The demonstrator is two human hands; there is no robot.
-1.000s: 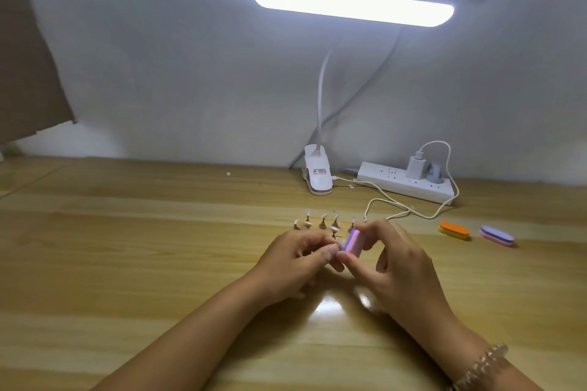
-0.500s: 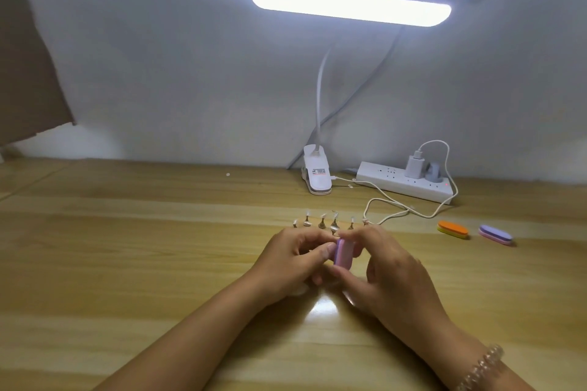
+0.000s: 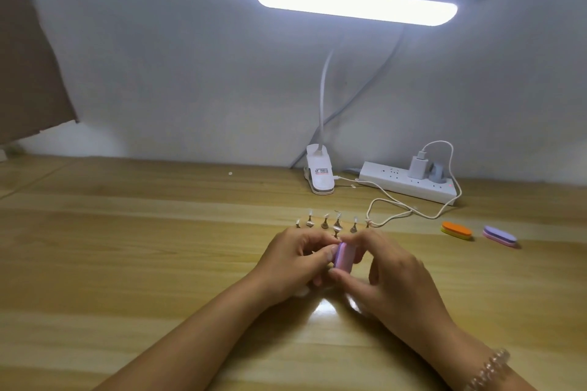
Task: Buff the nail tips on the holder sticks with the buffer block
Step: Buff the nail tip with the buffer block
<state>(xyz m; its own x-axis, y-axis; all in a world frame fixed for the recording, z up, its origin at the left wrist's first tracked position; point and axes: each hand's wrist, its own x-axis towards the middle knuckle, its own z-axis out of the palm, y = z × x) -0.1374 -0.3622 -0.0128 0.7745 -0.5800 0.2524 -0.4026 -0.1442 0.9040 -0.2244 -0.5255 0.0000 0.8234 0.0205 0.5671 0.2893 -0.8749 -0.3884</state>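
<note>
Our right hand (image 3: 390,282) has its fingers (image 3: 368,244) curled round the pink buffer block (image 3: 344,255), thumb underneath. It holds the block on edge in front of the lamp clamp (image 3: 319,176), well toward us. Our left hand (image 3: 295,259) is curled too, its fingertips pinched against the block's left face. We judge that a holder stick sits in that pinch, though the nail tip itself is hidden. The other holder sticks (image 3: 336,224) stand in a row on the surface (image 3: 158,263), between the clamp and our hands.

To buff well, we should brace both wrists on the surface and lay the block flat to the tip's curve. Short, light strokes in one direction suit best, rolling the stick a little so no spot is overworked. If we press too hard, the tip may pop off its stick.
</note>
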